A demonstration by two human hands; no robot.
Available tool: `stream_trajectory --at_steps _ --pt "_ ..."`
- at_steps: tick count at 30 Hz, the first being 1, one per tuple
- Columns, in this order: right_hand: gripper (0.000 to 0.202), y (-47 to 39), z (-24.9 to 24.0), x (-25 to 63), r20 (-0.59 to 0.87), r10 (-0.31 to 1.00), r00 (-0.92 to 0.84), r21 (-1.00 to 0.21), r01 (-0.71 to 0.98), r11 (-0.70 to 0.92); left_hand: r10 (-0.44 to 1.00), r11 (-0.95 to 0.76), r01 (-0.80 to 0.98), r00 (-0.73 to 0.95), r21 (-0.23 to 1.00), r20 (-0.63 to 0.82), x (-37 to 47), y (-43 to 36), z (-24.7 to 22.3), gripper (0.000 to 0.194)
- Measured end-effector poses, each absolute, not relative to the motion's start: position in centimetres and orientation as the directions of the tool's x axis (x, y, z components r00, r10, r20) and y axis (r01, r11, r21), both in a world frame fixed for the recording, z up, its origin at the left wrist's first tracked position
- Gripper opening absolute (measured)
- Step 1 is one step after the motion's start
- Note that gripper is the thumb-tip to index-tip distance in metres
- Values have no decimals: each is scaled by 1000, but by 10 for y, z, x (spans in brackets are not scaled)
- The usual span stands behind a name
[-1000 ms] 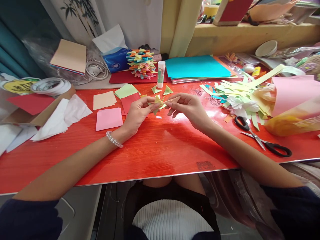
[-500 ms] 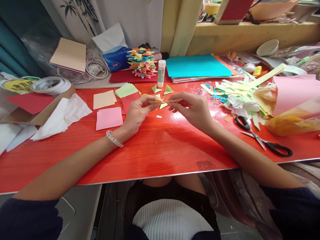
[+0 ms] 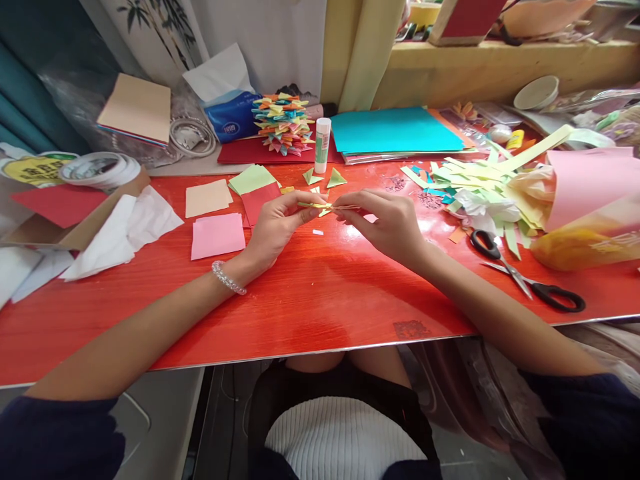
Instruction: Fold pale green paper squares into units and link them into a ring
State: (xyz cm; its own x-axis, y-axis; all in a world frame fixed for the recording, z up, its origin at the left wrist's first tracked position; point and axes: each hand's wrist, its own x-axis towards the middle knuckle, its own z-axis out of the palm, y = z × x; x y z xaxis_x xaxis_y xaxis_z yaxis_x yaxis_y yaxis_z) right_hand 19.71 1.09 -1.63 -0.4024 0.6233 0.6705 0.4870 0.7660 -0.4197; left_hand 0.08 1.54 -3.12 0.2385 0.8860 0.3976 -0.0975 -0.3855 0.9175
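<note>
On the red table [image 3: 300, 307], scissors [image 3: 520, 270] are laid at four o'clock from the hands, and an upright glue stick [image 3: 323, 145] is placed at twelve. Between thumb and fingers, yellow folded paper [image 3: 325, 206] is pinched by the left hand [image 3: 273, 230], tan paper [image 3: 345, 207] by the right hand [image 3: 390, 220].

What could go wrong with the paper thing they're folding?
The thin folded paper is pinched between the left hand and right hand, so a hard squeeze might crumple it. The glue stick stands upright just behind, and a bump could knock it over. The little folded triangle lies loose there too, and might get brushed away.
</note>
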Motion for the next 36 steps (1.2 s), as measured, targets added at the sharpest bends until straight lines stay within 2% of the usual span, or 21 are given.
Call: stream_trajectory --at_steps 5,9,15,24,29,32,36 --pt "19 11 -13 196 566 756 -329 -662 366 654 891 -382 -88 229 920 392 0 18 -33 10" --pt "20 11 -12 197 527 785 -327 -712 334 617 894 -375 -83 232 923 384 1 17 -32 9" --pt "13 9 -9 200 566 741 -361 -628 393 672 894 -376 -84 231 923 385 1 18 -32 11" --pt "16 8 -7 201 577 716 -393 -551 460 696 913 -357 -15 206 934 352 3 12 -27 8" --pt "15 10 -12 203 684 579 -443 -339 509 791 895 -401 9 216 916 390 3 10 -27 9" --pt "16 12 -15 205 696 522 -493 -219 548 808 877 -450 51 215 891 430 2 9 -29 11" --pt "17 12 -15 206 674 513 -532 -198 539 819 865 -488 95 189 868 465 2 8 -30 11"
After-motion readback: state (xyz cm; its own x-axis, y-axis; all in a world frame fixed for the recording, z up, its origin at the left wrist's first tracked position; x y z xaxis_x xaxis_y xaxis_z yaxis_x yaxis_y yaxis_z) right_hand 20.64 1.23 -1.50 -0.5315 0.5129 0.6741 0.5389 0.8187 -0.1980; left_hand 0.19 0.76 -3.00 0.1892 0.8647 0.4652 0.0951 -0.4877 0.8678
